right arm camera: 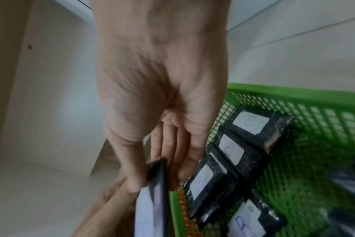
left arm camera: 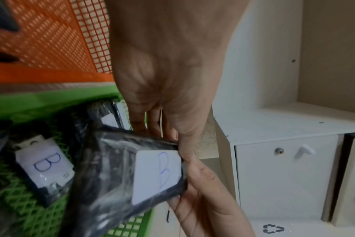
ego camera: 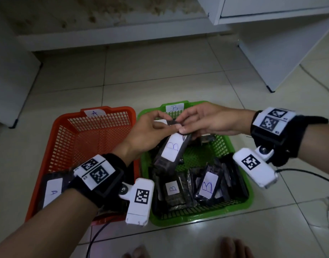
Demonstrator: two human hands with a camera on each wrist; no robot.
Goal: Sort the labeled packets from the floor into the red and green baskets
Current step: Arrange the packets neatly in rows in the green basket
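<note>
Both hands meet above the green basket (ego camera: 197, 218), which carries a "B" tag. Between them hangs a dark packet (ego camera: 173, 149) with a white "B" label, tilted over the basket. My left hand (ego camera: 166, 125) pinches the packet's top end, thumb on the label edge in the left wrist view (left arm camera: 180, 149). My right hand (ego camera: 184, 125) pinches the same end from the right, thumb and fingers either side of the packet's edge (right arm camera: 158, 176). Several "B" packets (ego camera: 206, 183) lie in the green basket. The red basket (ego camera: 53, 146), tagged "A", holds an "A" packet (ego camera: 51, 192) under my left forearm.
White cabinets (ego camera: 271, 53) stand at the back and right, and another unit (ego camera: 9, 75) on the left. A black cable (ego camera: 96, 237) trails on the tiled floor in front of the baskets. Toes (ego camera: 232, 246) show at the bottom edge.
</note>
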